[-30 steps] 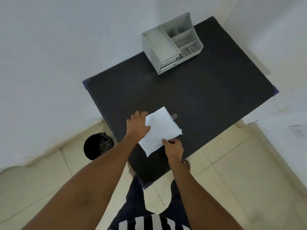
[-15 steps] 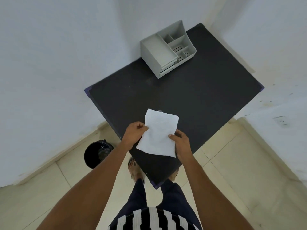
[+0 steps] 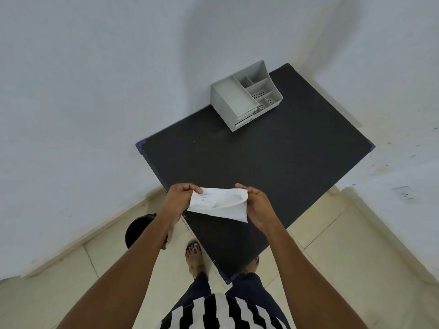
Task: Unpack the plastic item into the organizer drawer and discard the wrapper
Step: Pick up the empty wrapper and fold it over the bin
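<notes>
Between both hands' grip, white wrapper [image 3: 219, 203]

An organizer [image 3: 245, 95] is set at the table's [image 3: 273, 162] far corner. A wrapper [image 3: 219, 204] is held above the near edge (between both hands), with a bin [image 3: 137, 230] on the floor, left.

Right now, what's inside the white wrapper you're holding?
The white wrapper is pinched between the left hand and right hand, above the black table's near edge. It bulges slightly, but the paper is opaque, so its contents are hidden.
</notes>
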